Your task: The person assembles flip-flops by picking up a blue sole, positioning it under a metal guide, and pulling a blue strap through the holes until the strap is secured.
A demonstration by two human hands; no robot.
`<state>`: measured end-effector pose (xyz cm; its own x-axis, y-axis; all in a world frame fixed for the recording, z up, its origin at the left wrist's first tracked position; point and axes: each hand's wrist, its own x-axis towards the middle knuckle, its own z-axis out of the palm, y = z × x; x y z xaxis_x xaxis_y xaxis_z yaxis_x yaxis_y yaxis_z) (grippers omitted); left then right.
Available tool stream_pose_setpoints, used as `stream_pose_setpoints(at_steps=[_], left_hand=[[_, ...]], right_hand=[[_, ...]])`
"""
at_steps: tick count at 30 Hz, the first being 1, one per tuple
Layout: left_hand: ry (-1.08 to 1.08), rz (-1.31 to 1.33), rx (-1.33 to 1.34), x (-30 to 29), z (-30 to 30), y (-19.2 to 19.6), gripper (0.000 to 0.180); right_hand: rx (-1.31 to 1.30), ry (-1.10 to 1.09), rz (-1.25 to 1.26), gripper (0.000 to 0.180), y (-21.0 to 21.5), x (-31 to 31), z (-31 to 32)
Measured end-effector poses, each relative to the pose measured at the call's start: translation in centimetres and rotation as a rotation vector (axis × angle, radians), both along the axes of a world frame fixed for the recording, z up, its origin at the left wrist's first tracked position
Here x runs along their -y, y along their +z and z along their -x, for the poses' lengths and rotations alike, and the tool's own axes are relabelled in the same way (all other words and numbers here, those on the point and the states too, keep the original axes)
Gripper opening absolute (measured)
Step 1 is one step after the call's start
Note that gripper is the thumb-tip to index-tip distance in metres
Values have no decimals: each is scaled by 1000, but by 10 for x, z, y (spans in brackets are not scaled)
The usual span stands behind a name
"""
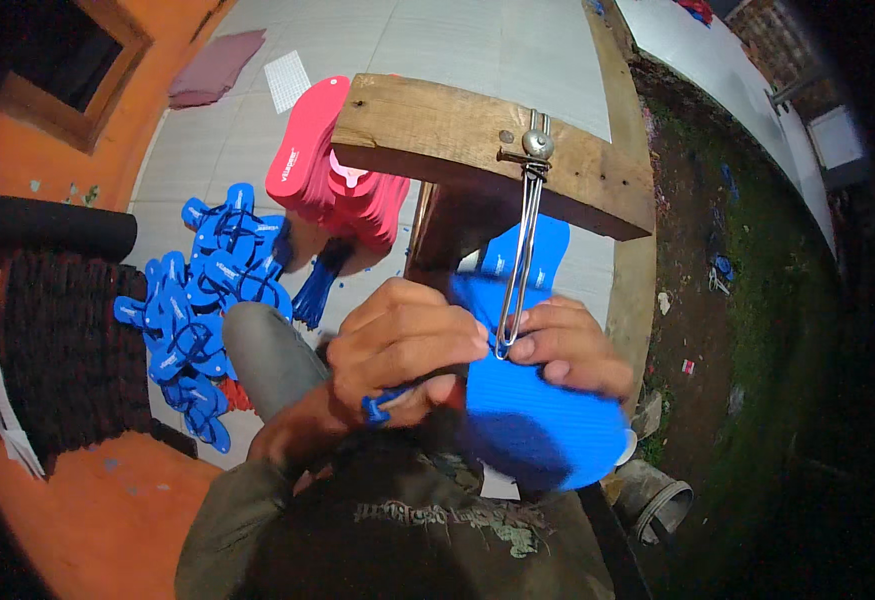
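A blue ribbed flip-flop sole (547, 425) is held up in front of me, under a long wire hook (525, 240) that hangs from a wooden beam (437, 125). My right hand (572, 345) grips the sole, thumb and fingers closed by the hook's lower end. On the other side of the hook, my left hand (402, 335) is closed, its fingertips pinched against the wire's lower loop. From beneath that hand pokes the end of a blue flip-flop strap (382, 405). Whatever lies between the left fingertips is hidden.
Finished blue flip-flops (222, 270) lie heaped at left, beside a bundle of blue straps (322, 285). Pink soles (307, 150) are stacked behind the beam's left end, more blue soles (537, 245) behind the hook. A dark stack (72, 350) stands far left; a bucket (657, 505) sits lower right.
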<state>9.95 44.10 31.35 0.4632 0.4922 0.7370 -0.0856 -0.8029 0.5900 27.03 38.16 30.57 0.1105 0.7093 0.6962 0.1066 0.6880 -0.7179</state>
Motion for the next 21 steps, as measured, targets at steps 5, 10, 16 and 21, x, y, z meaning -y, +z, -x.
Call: stream_pose_setpoints(at_steps=[5,10,16,21], left_hand=[[90,371,-113,1,-21,40,14],[136,427,30,7,-12,18,14],[214,336,102,-10,-41,8,18],[616,65,-144,-78,-33,14,33]], right_hand=[[-322,-303,474,42,36,10,15],[-212,-220,329,38,22,10,23],[-287,-243,350,34,37,-9,15],[16,-609,132,32,47,-83,12]])
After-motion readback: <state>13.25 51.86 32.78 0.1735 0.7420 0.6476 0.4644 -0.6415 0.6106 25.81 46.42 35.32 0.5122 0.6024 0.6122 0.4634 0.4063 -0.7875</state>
